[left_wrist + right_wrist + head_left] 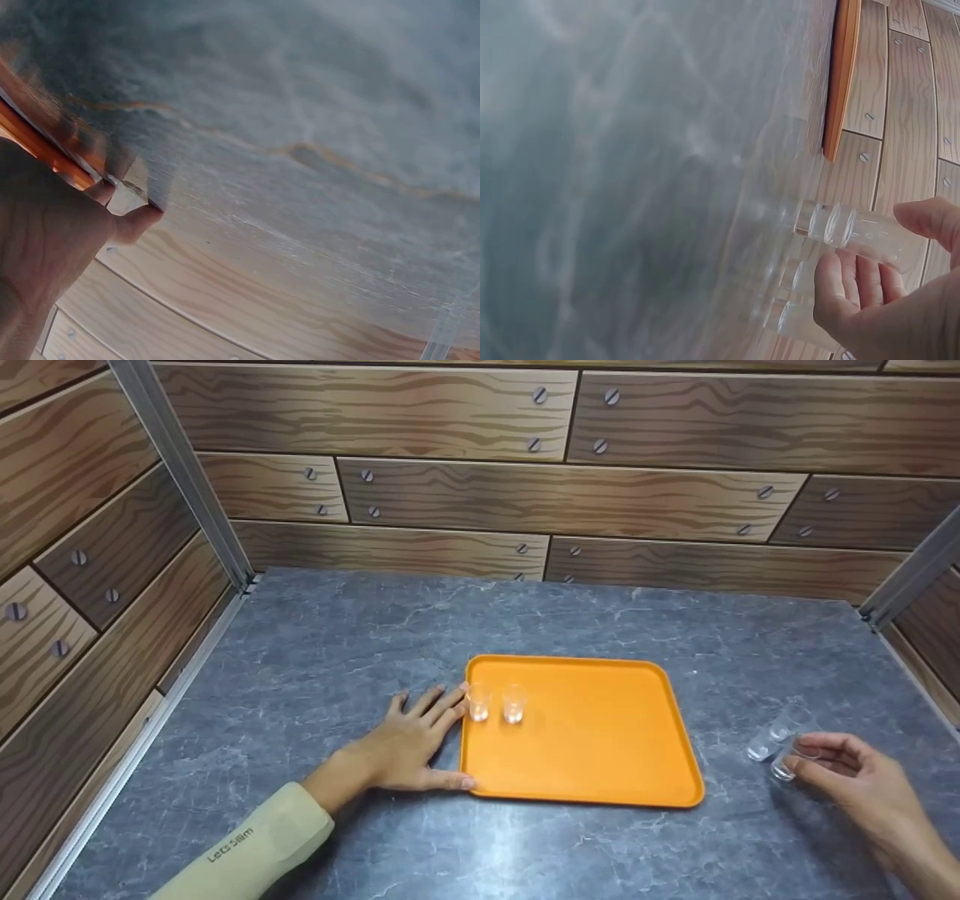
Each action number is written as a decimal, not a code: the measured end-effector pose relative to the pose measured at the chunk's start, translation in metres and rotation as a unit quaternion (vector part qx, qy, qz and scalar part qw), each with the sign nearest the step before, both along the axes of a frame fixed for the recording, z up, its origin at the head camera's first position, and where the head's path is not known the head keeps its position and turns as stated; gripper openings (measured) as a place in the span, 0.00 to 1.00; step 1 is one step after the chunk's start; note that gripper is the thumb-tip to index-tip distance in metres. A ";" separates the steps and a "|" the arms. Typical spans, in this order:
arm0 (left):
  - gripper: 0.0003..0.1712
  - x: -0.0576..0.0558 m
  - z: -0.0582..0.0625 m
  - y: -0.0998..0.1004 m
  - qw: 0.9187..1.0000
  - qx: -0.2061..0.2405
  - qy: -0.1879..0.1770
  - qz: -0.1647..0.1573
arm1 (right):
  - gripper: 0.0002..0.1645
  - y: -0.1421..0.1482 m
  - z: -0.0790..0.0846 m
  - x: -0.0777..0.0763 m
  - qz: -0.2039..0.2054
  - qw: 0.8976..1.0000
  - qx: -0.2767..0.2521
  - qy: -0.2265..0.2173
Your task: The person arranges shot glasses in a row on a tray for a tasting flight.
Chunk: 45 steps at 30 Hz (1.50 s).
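Two small clear shot glasses stand on the orange tray (592, 735), near its left rim: one shot glass (478, 706) beside the rim and another shot glass (514, 705) just right of it. My left hand (412, 742) lies with spread fingers against the tray's left edge, fingertips and thumb touching the rim. Right of the tray, my right hand (862, 780) pinches a clear shot glass (877, 236) between thumb and fingers, its base close to the tabletop. More clear glasses (760, 748) stand right beside it, partly overlapped by the held one.
The grey marbled tabletop (360, 622) ends at a wood-patterned back wall (450, 495). Metal frame posts (184, 472) rise at the rear corners. Side panels with the same wood pattern border the table left and right.
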<state>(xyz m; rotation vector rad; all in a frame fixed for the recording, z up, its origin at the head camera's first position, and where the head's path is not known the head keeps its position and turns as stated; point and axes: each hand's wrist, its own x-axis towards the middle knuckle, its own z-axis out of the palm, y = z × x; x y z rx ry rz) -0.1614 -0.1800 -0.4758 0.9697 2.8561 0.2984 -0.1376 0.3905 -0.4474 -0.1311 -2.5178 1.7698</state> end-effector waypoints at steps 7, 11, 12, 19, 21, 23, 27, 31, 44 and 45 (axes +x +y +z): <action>0.67 0.001 0.001 0.000 1.000 0.000 0.001 0.001 | 0.15 -0.002 0.000 -0.001 0.003 1.000 -0.021 -0.006; 0.67 0.000 0.002 0.000 1.000 0.001 0.001 0.002 | 0.14 -0.005 0.001 -0.002 0.002 1.000 -0.021 0.003; 0.67 0.000 0.002 0.001 1.000 0.001 0.001 0.002 | 0.14 -0.006 0.001 -0.002 0.000 1.000 -0.011 0.005; 0.66 0.000 0.001 0.001 1.000 0.001 -0.005 0.002 | 0.11 -0.009 0.001 -0.002 -0.006 0.999 0.032 0.011; 0.66 0.000 0.001 0.001 1.000 0.001 -0.006 0.001 | 0.12 -0.010 0.001 -0.002 -0.007 1.000 0.028 0.011; 0.66 0.000 0.001 0.001 1.000 0.001 -0.005 0.001 | 0.12 -0.011 0.002 -0.001 -0.007 1.000 0.022 0.011; 0.66 0.000 0.001 0.001 1.000 -0.001 -0.005 0.003 | 0.12 -0.014 0.004 -0.001 -0.007 1.000 0.004 0.014; 0.66 -0.001 0.001 0.001 1.000 -0.002 -0.007 0.004 | 0.12 -0.017 0.007 0.000 -0.010 1.000 0.015 0.013; 0.66 0.000 0.002 0.000 1.000 0.007 -0.008 0.000 | 0.14 -0.029 0.015 -0.001 -0.008 1.000 -0.006 0.024; 0.66 0.001 0.003 0.000 1.000 0.007 -0.008 0.000 | 0.14 -0.030 0.015 -0.001 -0.005 1.000 -0.011 0.025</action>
